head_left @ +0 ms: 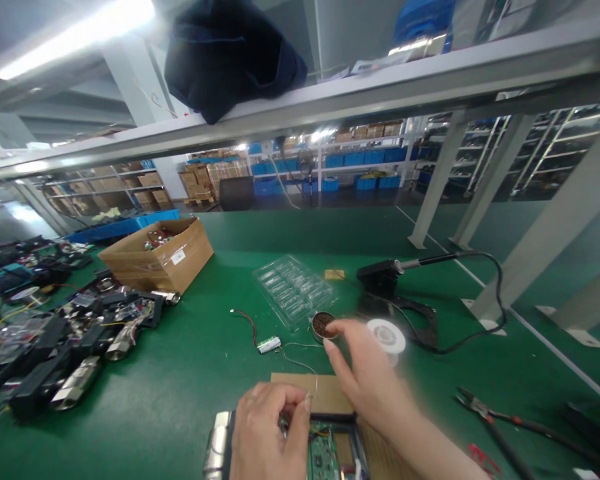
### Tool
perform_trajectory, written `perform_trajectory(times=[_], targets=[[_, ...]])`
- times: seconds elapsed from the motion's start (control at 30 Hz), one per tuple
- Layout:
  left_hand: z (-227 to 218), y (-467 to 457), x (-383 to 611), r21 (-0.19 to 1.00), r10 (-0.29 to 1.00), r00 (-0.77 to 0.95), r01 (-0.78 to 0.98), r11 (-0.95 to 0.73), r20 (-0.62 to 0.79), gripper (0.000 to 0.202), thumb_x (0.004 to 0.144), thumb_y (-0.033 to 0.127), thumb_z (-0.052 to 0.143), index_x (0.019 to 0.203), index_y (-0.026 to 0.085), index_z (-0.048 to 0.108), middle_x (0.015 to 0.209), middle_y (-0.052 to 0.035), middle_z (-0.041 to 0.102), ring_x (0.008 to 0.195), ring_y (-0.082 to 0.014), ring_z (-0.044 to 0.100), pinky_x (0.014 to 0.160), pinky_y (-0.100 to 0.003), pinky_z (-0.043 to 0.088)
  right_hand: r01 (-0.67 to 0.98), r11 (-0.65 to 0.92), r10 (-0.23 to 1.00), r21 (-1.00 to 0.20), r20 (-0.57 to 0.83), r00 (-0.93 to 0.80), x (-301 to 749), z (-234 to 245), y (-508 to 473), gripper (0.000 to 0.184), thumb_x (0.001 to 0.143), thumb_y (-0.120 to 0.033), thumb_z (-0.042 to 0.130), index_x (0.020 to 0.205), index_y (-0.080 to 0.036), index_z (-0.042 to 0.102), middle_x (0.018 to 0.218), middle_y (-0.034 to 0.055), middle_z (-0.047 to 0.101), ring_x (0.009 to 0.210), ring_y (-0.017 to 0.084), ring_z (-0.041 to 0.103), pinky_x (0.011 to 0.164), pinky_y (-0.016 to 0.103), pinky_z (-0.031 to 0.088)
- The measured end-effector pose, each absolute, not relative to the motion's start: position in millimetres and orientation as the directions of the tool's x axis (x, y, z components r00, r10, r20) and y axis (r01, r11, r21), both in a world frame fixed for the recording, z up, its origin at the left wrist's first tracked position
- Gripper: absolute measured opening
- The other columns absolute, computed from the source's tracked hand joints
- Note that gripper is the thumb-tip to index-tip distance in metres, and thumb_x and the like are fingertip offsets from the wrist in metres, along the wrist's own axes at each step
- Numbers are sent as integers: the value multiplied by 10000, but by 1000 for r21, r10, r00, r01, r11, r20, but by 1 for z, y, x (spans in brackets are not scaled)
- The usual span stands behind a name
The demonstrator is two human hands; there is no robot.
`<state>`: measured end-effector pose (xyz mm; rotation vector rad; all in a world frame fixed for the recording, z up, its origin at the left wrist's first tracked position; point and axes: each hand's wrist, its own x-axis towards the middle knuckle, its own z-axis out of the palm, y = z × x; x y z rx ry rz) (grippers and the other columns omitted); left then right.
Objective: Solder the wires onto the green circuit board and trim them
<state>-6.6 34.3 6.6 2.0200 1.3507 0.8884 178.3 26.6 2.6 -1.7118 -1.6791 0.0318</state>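
My left hand rests at the bottom centre with its fingers pinched on a small metal part, over an opened black device that shows a green circuit board. My right hand reaches forward with fingers spread. Its fingertips touch the rim of a small round tin with brown contents. A piece of brown cardboard lies under the device. A small cell with red and black wires lies just ahead of my left hand. A thin solder wire curls on the mat beside it.
A soldering iron on its black stand and a white solder spool sit right of the tin. A clear plastic tray, an open cardboard box, a pile of black devices at left and pliers at right lie around.
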Motion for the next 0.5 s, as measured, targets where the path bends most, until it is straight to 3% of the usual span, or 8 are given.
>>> perform_trajectory(times=[0.13,0.2,0.33,0.5], targets=[[7,34,-4,729,921,284,564,-386,268,224,886,332,505,753,272,675,729,30,662,760,-200,622,804,-350,398,965,-82,941,-250,301,158,189,3,54,610,883,-195,755,1385,18,482,1272,264,559,1197,416,481,993,562,430],[6,35,-4,717,914,285,568,-404,289,218,881,304,494,758,268,670,729,27,667,762,-201,626,793,-347,399,978,-159,962,-134,200,184,190,2,67,723,863,-290,815,1425,5,470,1219,246,598,1180,415,520,966,558,457],[4,35,-6,707,910,277,573,-414,309,207,871,277,492,764,264,669,737,16,671,770,-204,633,784,-344,406,971,-239,969,-8,63,239,189,-3,88,638,906,-441,768,1405,-130,520,1097,105,658,1093,316,615,956,513,496],[7,33,-8,727,919,282,565,-390,274,211,880,288,495,780,266,679,752,18,676,792,-205,643,792,-345,414,978,-197,974,-66,100,203,193,-2,85,617,902,-350,759,1406,-112,493,1191,128,630,1113,307,610,963,491,510]])
